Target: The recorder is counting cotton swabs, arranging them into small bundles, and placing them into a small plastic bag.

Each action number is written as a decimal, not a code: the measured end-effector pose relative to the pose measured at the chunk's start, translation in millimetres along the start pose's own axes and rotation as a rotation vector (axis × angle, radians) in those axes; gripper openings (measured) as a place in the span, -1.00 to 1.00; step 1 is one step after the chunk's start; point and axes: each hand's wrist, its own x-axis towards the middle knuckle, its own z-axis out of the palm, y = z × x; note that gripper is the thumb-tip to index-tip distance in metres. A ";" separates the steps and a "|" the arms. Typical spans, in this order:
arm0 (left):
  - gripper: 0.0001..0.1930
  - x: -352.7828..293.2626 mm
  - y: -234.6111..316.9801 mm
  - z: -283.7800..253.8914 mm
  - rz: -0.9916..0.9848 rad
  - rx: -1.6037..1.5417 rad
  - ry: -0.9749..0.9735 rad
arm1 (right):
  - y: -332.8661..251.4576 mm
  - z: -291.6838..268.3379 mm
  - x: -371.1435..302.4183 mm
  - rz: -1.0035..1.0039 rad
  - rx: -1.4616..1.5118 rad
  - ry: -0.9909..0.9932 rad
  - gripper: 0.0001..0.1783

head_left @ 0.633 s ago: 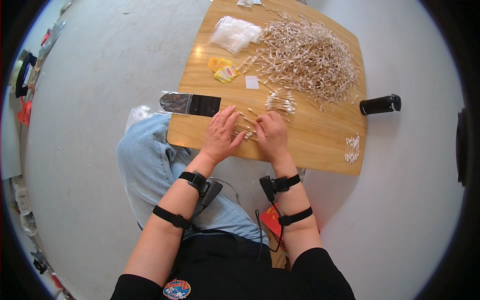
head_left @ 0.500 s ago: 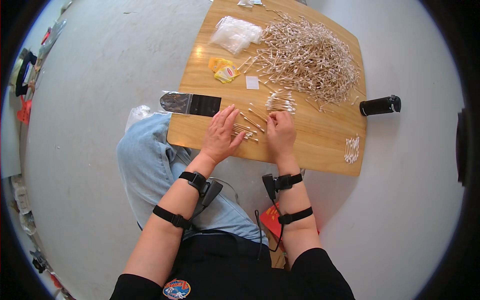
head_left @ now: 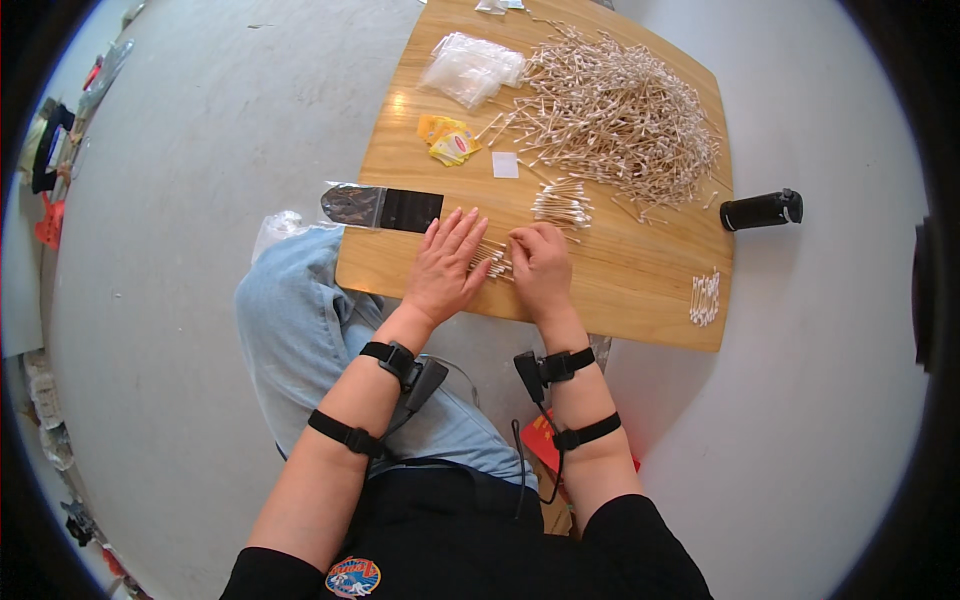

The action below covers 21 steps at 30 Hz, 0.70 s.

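My left hand (head_left: 447,265) lies flat on the wooden table, fingers stretched out, along the left side of a small row of cotton swabs (head_left: 490,262). Just right of that row is my right hand (head_left: 541,265), its fingers curled and pinched at a swab by the row's edge; the fingertips are partly hidden. Beyond the right hand lies a second small bundle of cotton swabs (head_left: 563,203), their white tips lined up. A black-backed clear bag (head_left: 411,210) lies flat, just past my left fingertips.
A large heap of cotton swabs (head_left: 625,115) covers the table's far right. Clear plastic bags (head_left: 472,68), yellow packets (head_left: 450,140) and a white square (head_left: 505,165) lie at the far left. A swab group (head_left: 704,299) sits near the right edge, beyond which is a black bottle (head_left: 761,210).
My right hand has moved left toward my left hand. The loose swabs between the hands are now drawn closer to the row. My left hand has barely moved.
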 end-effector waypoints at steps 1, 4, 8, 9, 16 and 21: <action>-0.43 -0.6 -0.7 1.0 0.001 0.000 0.001 | 1.3 -1.3 -2.2 -0.001 0.000 0.001 -0.92; -0.53 -3.8 -3.5 3.4 0.008 0.037 -0.045 | 3.7 -5.4 -16.7 -0.006 -0.030 0.057 -0.78; -0.60 -5.9 -6.6 3.6 0.007 -0.031 -0.005 | -8.4 -11.5 -42.4 -0.062 -0.138 -0.088 -0.45; -0.61 -5.9 -6.3 2.7 0.007 -0.058 0.006 | -12.3 -13.4 -46.2 -0.099 -0.225 -0.158 -0.35; -0.59 -18.6 3.4 -3.0 0.001 -0.025 -0.013 | -21.9 -1.0 -56.1 -0.037 -0.380 -0.288 -0.20; -0.53 -21.8 4.4 0.9 -0.010 -0.011 -0.019 | -21.8 16.9 -42.9 -0.084 -0.484 -0.339 -0.22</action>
